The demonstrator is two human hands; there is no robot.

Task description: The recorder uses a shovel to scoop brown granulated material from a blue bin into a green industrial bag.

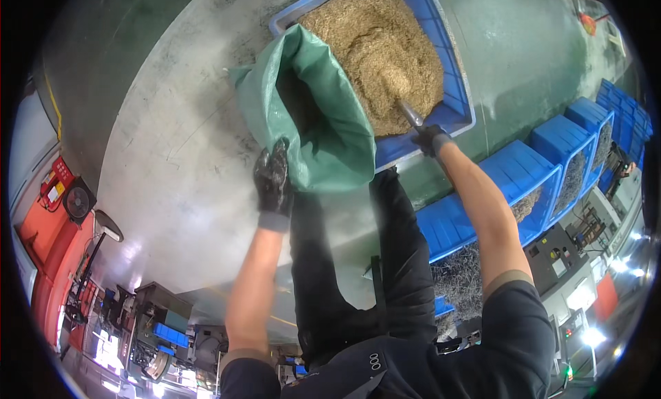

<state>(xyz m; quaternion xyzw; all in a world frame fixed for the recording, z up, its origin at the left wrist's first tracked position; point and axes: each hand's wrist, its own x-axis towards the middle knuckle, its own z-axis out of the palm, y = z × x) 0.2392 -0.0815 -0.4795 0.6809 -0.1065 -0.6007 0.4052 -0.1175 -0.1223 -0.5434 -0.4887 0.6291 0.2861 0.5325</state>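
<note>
A green woven sack (pixel 260 99) gapes wide, its dark inside facing up. My left hand (pixel 273 179), in a dark glove, is closed on the sack's near left edge. In my right hand (pixel 432 139), also gloved, is the handle of a metal scoop (pixel 411 114). The scoop's front end is sunk into a heap of golden-brown shavings (pixel 365 24), so its blade is mostly hidden. These shavings fill most of a blue plastic tub (pixel 458 72), and the sack overlaps the tub's left side.
A row of blue bins (pixel 516 166) holding grey and brownish shavings runs along the right. A black fan (pixel 79 201) stands beside red equipment at the left. Machines and a small blue box (pixel 171 335) lie toward the lower left. My legs are close below the sack.
</note>
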